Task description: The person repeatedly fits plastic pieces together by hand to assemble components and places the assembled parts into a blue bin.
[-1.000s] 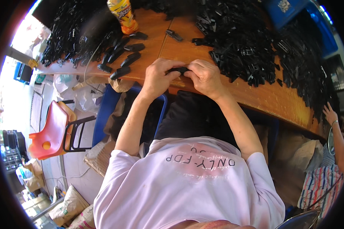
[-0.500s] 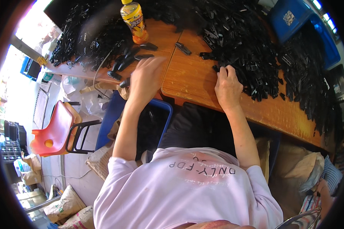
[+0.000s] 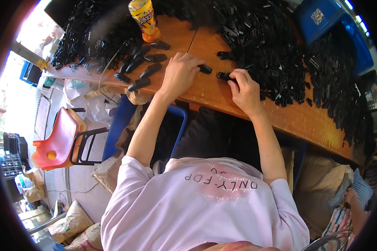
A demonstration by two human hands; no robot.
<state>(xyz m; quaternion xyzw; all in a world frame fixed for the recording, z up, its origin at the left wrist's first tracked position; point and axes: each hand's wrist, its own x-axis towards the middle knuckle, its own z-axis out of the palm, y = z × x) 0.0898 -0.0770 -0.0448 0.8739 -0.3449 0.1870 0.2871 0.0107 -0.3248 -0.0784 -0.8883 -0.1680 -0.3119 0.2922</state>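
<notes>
My left hand (image 3: 181, 75) is over the wooden table, its fingers closed on one end of a small elongated black plastic piece (image 3: 205, 69). To its right, my right hand (image 3: 246, 91) pinches another black plastic piece (image 3: 225, 75) between thumb and fingers. The two pieces are a short gap apart. Left of my left hand lie several loose black pieces (image 3: 151, 70), spread near the table edge. Beyond my right hand rises a large heap of black parts (image 3: 272, 54). My fingertips partly hide both held pieces.
A yellow-labelled drink bottle (image 3: 145, 21) stands at the back of the wooden table (image 3: 280, 119). Another black heap (image 3: 88, 42) covers the far left. Blue bins (image 3: 322, 21) are at the back right. Below the table's left edge are a blue tub (image 3: 183, 121) and a pink chair (image 3: 58, 142).
My left hand has moved right, from above the loose pieces to the black piece at the middle. My right hand has drawn a little left, away from the heap, with a piece in its fingers.
</notes>
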